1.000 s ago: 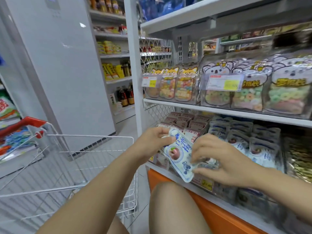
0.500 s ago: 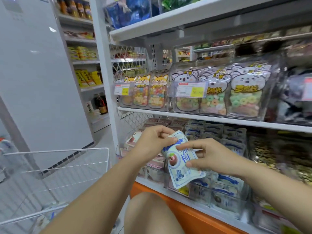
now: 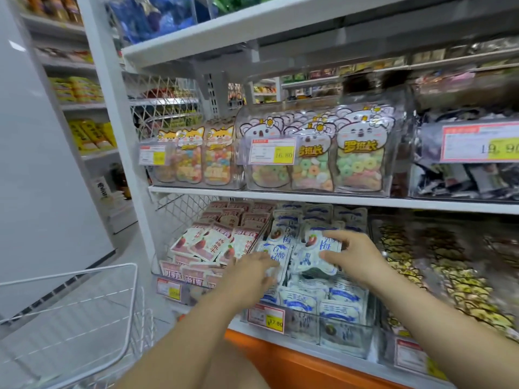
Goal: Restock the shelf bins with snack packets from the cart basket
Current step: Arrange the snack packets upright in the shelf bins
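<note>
Bright, even store light from above; soft shadow under the top shelf board (image 3: 252, 29); faint glare on the clear bins (image 3: 398, 153) and the white panel (image 3: 42, 164) at left. Motion blur on the left hand (image 3: 247, 273) and the gold packets (image 3: 463, 276) at right; blue-white packet (image 3: 311, 256) at centre fairly sharp; heavy wide-angle bowing of the shelf upright (image 3: 112, 108).

Koala-print candy bags (image 3: 359, 153) stand behind a yellow price tag (image 3: 271, 154).
</note>
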